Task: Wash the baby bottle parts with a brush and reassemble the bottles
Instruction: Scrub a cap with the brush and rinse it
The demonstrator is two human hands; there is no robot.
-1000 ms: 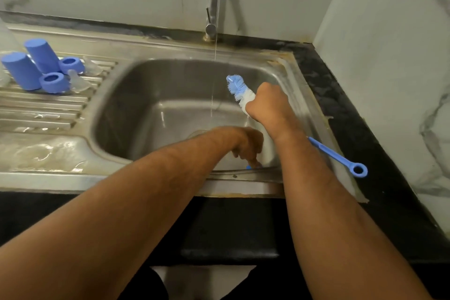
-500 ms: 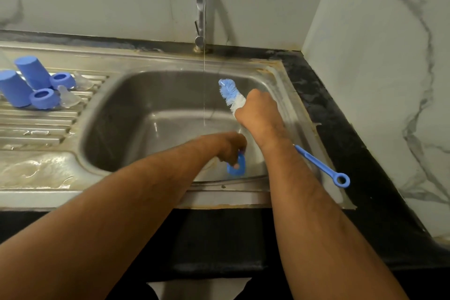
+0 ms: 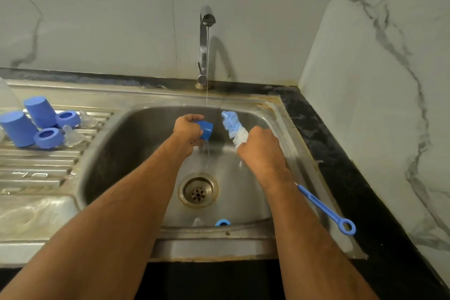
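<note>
**Head view: risks while rinsing a cap under the tap**

Near edge of the sink (image 3: 287,129): a blue ring (image 3: 222,222) and a clear teat (image 3: 197,221) lie loose on the basin floor, close to the front wall. Both sit near the drain (image 3: 197,192). Running water could push the teat onto the strainer, where it would sit in dirty runoff.

Right rim: the brush handle (image 3: 323,209) sticks out past the forearm and over the counter (image 3: 341,165). A sweep of the arm could knock its ring end against the rim and jolt the brush.

Mid basin: the right hand (image 3: 261,148) is wrapped round the brush (image 3: 233,126) just below the bristles, which point up and away, beside the stream but not in it. The left hand (image 3: 187,131) grips a blue cap (image 3: 206,130), its open end facing the brush, with the water stream (image 3: 207,66) falling on it and running off below. A wet, smooth cap held by the fingers alone may slip when the bristles are pushed in; it would drop into the basin.

Drainboard, left: two caps (image 3: 40,111), two rings (image 3: 47,137) and clear teats (image 3: 73,137) are grouped together. Splash from the cap could reach them.

Far: the tap (image 3: 204,44) runs a thin stream.
</note>
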